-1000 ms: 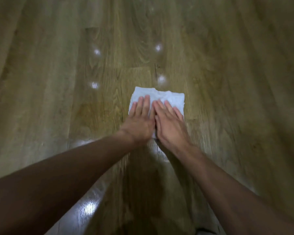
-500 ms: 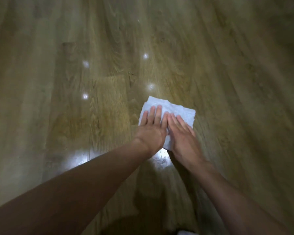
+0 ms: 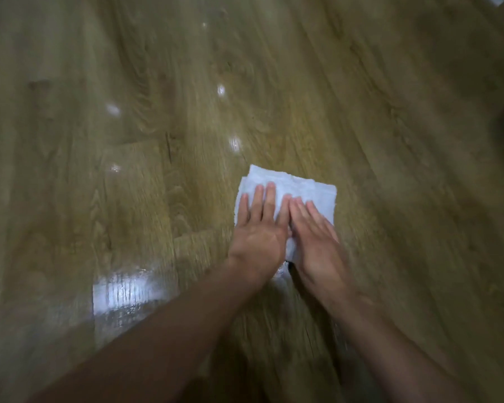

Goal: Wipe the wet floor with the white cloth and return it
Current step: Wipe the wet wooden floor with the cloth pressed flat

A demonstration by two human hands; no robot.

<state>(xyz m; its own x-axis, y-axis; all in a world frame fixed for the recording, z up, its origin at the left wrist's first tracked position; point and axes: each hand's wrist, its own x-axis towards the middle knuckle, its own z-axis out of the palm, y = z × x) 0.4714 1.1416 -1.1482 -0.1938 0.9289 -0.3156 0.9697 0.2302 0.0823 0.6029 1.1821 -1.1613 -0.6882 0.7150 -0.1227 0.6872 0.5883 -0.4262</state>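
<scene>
A wooden plank floor (image 3: 390,141) with a yellow-brown grain fills the whole view, blurred in most places. Two bare forearms reach across it from the bottom edge: the left forearm (image 3: 157,338) runs up from the lower left, and the right forearm (image 3: 390,338) comes in from the lower right. To the left of the left forearm a broad shiny patch (image 3: 122,289) on the boards reflects white light.

The white cloth (image 3: 303,187) lies folded flat on the floor a little right of the middle, roughly a square with its far edge and right corner uncovered. Both hands lie on top of it, side by side and touching. The left hand (image 3: 259,237) is flat, palm down, fingers straight and close together, pressing on the left half of the cloth. The right hand (image 3: 314,239) is flat in the same way on the right half, fingers straight and angled toward the upper left. Neither hand curls round the cloth.

Several small bright spots (image 3: 221,90) glint on the floor beyond and to the left of the cloth.
</scene>
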